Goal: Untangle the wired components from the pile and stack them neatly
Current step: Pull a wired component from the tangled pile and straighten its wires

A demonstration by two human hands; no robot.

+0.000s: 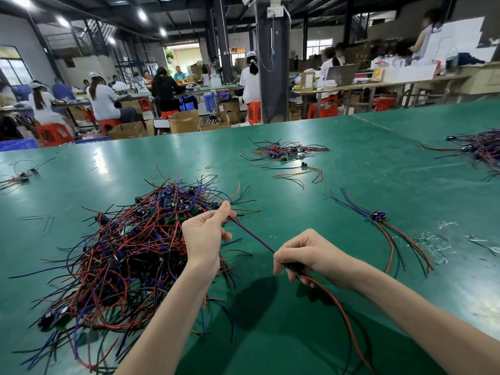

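Note:
A big tangled pile of red, blue and black wired components (130, 247) lies on the green table (351, 163) at the left. My left hand (205, 234) pinches blue-purple wires (251, 234) stretched taut toward my right hand (305, 255). That hand grips a small black component (296, 266), whose red and black wires (338, 307) trail down toward me. To the right lies a small neat stack of untangled components (378, 216), blue wires pointing far, red and black ones near.
A second loose bunch of wires (284, 152) lies further back, with one component (304, 169) beside it. More wires sit at the far right (481, 150) and far left (21, 175). Clear plastic wrap (443, 239) lies right. People work at benches beyond.

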